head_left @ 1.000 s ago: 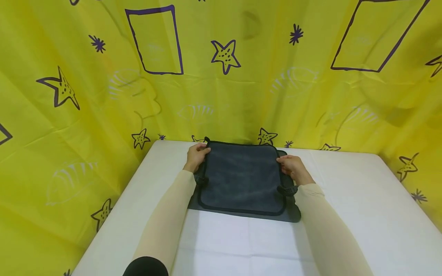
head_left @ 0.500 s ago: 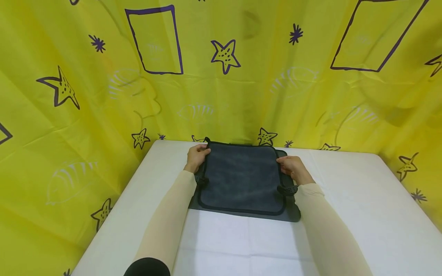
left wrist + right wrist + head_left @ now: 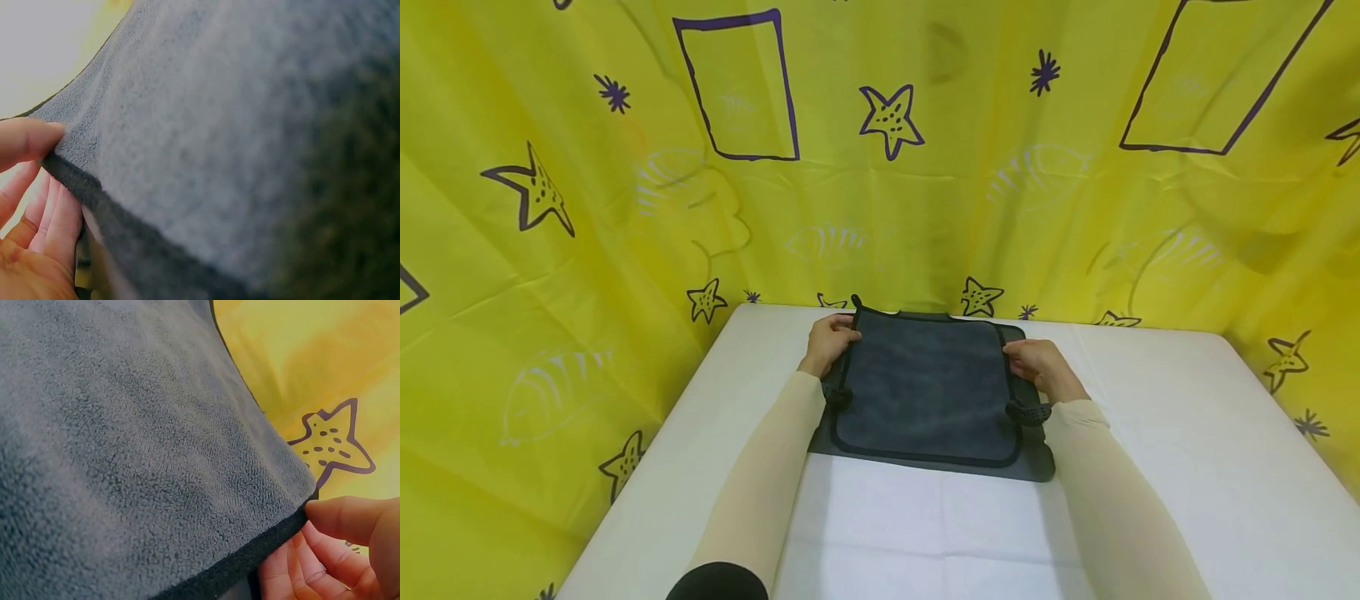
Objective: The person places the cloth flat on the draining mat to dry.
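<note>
A dark grey plush towel point(image 3: 928, 387) with black edging is spread over a dark grey flat mat point(image 3: 1033, 467) on the table. My left hand point(image 3: 829, 343) pinches the towel's left edge near its far corner; in the left wrist view the thumb point(image 3: 28, 139) lies on top and the other fingers behind. At the opposite edge, my right hand point(image 3: 1037, 367) pinches the towel near its far right corner, thumb on top in the right wrist view. The mat shows along the near side, the right side and part of the far side; the towel hides most of it.
The white table point(image 3: 1157, 433) extends to both sides and towards me. Behind it hangs a yellow curtain point(image 3: 940, 208) with dark star and frame drawings, close to the table's far edge. A black strap sits at each wrist.
The towel's far edge has come down slightly, so a strip of the mat now shows behind it. Both hands keep their pinch and have barely moved.
</note>
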{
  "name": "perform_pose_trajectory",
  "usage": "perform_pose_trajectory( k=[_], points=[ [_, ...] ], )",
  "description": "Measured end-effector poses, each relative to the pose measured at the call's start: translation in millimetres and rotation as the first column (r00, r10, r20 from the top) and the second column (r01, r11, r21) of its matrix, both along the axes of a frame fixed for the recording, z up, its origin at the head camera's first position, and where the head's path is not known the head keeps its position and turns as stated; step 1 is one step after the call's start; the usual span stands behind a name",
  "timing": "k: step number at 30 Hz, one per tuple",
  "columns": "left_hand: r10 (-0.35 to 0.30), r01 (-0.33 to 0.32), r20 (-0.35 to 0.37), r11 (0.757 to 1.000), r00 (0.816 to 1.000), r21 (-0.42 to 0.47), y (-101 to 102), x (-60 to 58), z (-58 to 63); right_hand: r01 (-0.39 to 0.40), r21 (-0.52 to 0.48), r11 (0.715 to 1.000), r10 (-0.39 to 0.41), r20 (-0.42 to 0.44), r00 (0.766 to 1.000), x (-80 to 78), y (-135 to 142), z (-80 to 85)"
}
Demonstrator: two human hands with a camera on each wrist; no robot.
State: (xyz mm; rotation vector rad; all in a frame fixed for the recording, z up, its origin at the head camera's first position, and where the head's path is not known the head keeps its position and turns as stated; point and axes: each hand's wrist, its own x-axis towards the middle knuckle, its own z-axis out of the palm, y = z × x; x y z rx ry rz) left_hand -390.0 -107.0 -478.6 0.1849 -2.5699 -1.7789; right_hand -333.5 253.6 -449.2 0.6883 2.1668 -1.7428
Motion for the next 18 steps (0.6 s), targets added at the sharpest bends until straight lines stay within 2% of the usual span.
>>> perform_pose_trajectory(
  k=[5, 8, 13, 18],
  points=[
    [-0.043, 0.043, 0.009, 0.998, 0.999, -0.035, -2, 0.5, 0.6, -0.002, -0.019, 1.0, 0.002, -0.015, 1.0, 0.7, 1, -1.2],
    [-0.047, 0.047, 0.007, 0.998, 0.999, -0.036, -3, 1.0, 1.9, -0.017, -0.027, 0.999, 0.016, -0.023, 1.0, 1.8, 2, -2.0],
    [-0.07, 0.07, 0.013, 0.997, 0.997, 0.014, -7, 2.4, 2.8, -0.07, -0.066, 0.995, 0.066, -0.063, 0.996, 7.6, 3, -5.7],
    [-0.143, 0.14, 0.04, 0.988, 0.989, 0.068, -9, 8.0, 5.5, -0.107, -0.126, 0.986, 0.088, -0.151, 0.985, 21.4, 2, -7.5]
  ],
)
